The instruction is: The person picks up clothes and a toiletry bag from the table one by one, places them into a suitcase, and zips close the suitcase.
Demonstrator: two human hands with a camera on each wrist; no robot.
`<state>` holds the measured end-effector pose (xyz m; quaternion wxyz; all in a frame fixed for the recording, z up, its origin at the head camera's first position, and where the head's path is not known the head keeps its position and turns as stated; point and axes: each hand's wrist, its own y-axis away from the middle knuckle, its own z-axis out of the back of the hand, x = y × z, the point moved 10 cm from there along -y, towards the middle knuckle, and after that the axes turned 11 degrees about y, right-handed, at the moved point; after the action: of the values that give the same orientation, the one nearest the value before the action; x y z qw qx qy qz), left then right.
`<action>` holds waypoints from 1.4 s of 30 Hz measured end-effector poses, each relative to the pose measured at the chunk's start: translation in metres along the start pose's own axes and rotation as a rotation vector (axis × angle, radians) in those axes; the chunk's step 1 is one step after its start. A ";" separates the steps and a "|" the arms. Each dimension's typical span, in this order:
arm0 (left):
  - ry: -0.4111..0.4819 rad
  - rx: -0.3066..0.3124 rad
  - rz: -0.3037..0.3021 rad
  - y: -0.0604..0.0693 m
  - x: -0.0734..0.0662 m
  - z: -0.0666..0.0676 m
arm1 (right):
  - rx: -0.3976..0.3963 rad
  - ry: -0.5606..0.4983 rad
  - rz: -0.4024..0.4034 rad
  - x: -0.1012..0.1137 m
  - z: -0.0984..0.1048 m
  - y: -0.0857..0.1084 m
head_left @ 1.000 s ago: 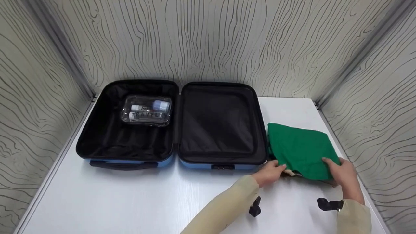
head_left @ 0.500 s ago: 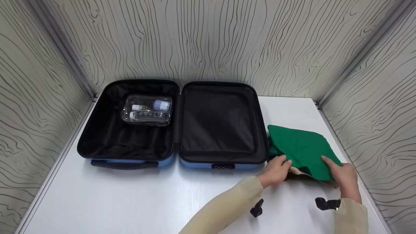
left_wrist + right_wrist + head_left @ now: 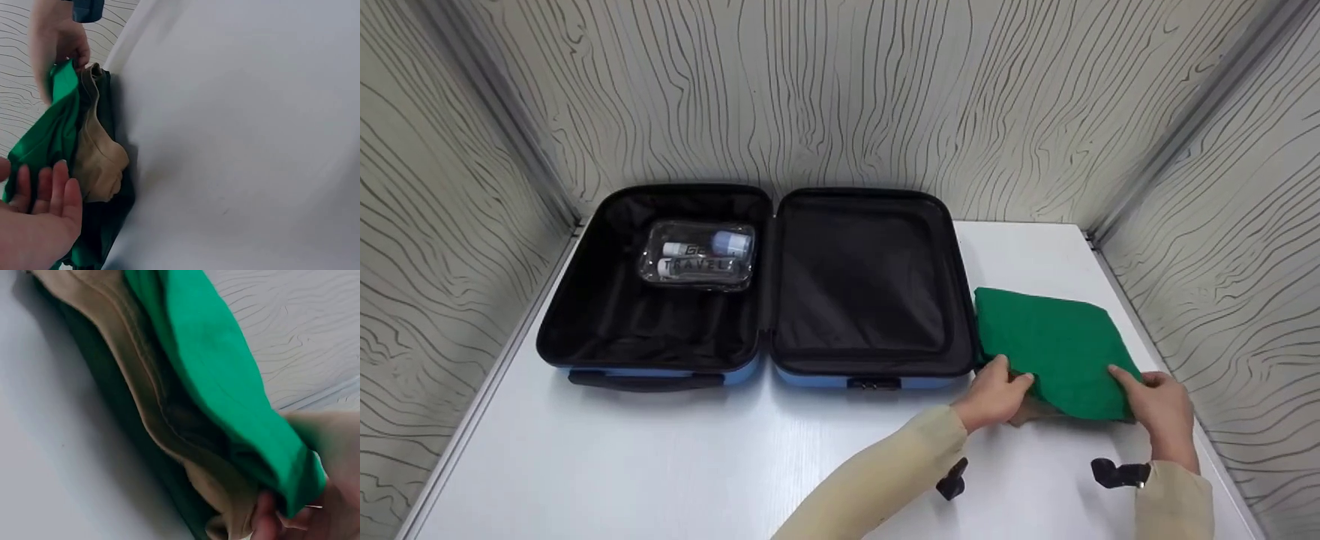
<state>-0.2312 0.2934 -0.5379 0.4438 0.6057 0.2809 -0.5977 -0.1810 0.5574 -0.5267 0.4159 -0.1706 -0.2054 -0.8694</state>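
Note:
A folded green cloth garment (image 3: 1050, 341) lies at the right of the white table, against the suitcase's right side. My left hand (image 3: 994, 394) pinches its near left edge between thumb and fingers. At the near right corner, my right hand (image 3: 1165, 409) grips the same fabric. Both wrist views show the bright green layer raised over a tan layer with a seamed edge (image 3: 101, 160). Beneath the tan lies dark green cloth (image 3: 104, 385) on the table. Whether these layers belong to one garment I cannot tell.
An open blue suitcase (image 3: 804, 381) with black lining lies flat at the back. In its left half sits a clear travel pouch (image 3: 697, 279) with several small bottles. Patterned panels (image 3: 877, 97) enclose the table (image 3: 675, 465) at the back and sides.
The green cloth's near edge, bunched and folded back at the left half a second ago, now hangs lower and straighter. My left hand has shifted slightly; the right has barely moved.

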 end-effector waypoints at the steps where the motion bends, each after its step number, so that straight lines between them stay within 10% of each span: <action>1: -0.003 -0.012 0.028 0.000 0.004 0.001 | -0.022 -0.011 -0.001 0.001 0.002 0.001; 15: 0.266 -0.014 0.198 -0.001 0.019 0.002 | 0.249 -0.091 -0.036 0.008 -0.020 0.002; 27: 0.242 -0.065 0.180 -0.003 0.019 0.005 | 0.201 -0.474 0.159 0.043 -0.014 0.003; 42: 0.127 -0.083 0.240 -0.002 0.019 0.010 | 0.083 -0.658 0.365 0.111 0.027 0.041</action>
<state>-0.2352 0.2817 -0.5552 0.5181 0.6526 0.2585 -0.4887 -0.2115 0.4755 -0.4425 0.4821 -0.4574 -0.3295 -0.6707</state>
